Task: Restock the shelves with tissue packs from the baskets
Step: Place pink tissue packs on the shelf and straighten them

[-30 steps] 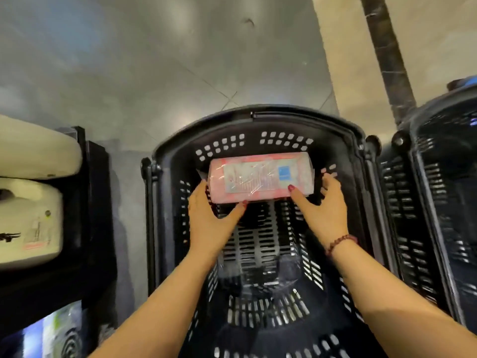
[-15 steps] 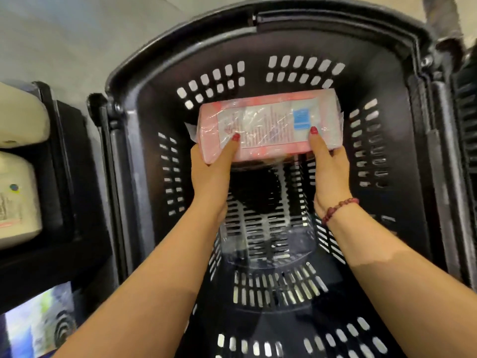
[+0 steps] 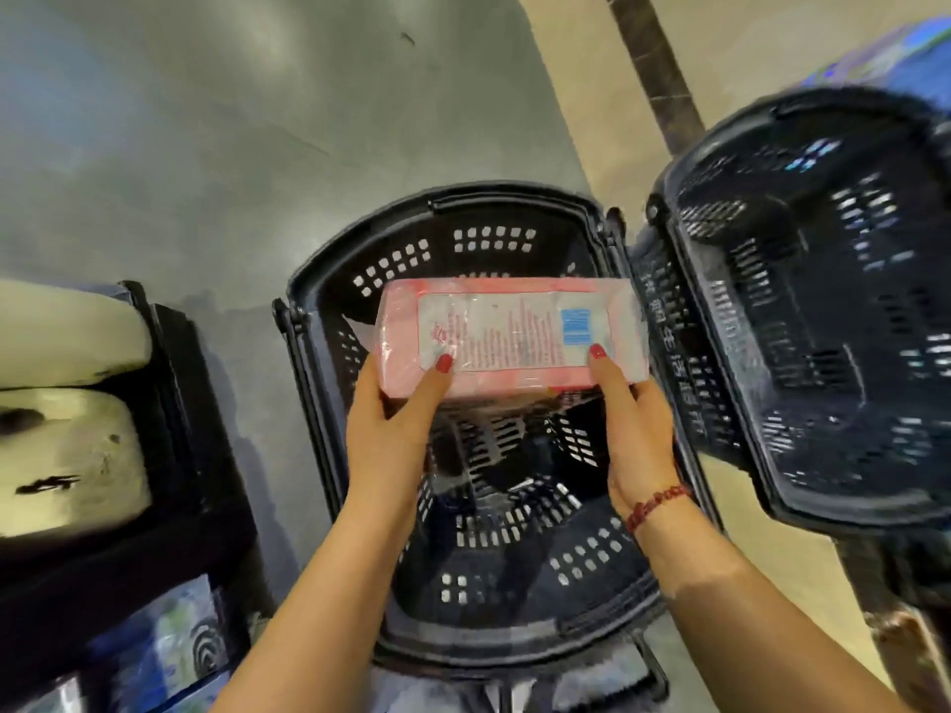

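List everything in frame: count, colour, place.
tissue pack: 1, pink in clear wrap, held over the middle basket
middle basket: 1, black, on the floor below the pack
right basket: 1, black, beside the middle one, blurred
shelf unit: 1, black, left edge
cream bundles: 2, cream, stacked on the shelf
printed packs: count unclear, blue-green, lower shelf
floor: grey, beige strip at right
bracelet: 1, red beads, right wrist
left hand: grip on the pack's left end
right hand: grip on the pack's right end
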Available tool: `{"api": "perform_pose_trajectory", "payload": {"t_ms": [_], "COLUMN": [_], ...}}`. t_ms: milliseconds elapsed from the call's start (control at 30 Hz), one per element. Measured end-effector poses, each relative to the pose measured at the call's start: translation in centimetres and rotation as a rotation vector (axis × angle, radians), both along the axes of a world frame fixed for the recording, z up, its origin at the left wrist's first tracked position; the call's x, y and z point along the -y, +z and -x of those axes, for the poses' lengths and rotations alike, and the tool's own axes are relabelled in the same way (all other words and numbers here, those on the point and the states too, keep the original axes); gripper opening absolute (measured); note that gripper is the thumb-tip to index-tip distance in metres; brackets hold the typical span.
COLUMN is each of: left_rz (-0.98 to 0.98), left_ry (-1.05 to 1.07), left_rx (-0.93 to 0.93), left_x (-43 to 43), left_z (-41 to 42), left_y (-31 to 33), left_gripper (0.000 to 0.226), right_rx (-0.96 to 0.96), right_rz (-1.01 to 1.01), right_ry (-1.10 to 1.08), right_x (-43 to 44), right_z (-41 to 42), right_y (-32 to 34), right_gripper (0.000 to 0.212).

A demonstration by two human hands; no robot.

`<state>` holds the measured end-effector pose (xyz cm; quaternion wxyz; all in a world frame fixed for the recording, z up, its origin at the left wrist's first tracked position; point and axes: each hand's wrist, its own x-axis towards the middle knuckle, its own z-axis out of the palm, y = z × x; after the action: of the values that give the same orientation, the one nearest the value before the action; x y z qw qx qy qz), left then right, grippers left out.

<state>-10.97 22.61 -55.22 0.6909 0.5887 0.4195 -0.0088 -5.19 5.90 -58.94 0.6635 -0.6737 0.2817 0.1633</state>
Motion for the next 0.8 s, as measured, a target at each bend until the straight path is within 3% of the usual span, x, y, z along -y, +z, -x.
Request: {"api": "perform_pose_trajectory", "payload": {"t_ms": [100,200,433,600,800], "left_rz": [-0.015,-0.005,0.031,0.004,-0.002], "left_ry": [-0.011,-0.059,-0.131,-0.328,-0.531], "left_rx": [0.008,0.028,0.06,0.185,0.298], "left_x": [1.2,2.7,6.7,11.1,19.2], "left_z": [1.4,3.6,8.7,11.0,14.1], "left_y": [6.1,12.0,23.4,29.0,33.7], "left_gripper": [0.046,0.044,0.047,0.045,0.04], "right_rx": [0.046,0.085,0.183,0.237,0.287], "right_rz": [0.013,0.004,0.063,0.081,0.054], "right_ry": [-0.041,-0.062,-0.196,-0.313,-0.478], "right_x": [1.4,3.1,7.3,12.6,21.0], "right_z": [1.7,4.0,10.9,15.9,22.9], "right_y": [6.4,12.6,24.9,31.1,35.5], "right_gripper": [0.019,0.027,0.08,0.077,0.04]}}
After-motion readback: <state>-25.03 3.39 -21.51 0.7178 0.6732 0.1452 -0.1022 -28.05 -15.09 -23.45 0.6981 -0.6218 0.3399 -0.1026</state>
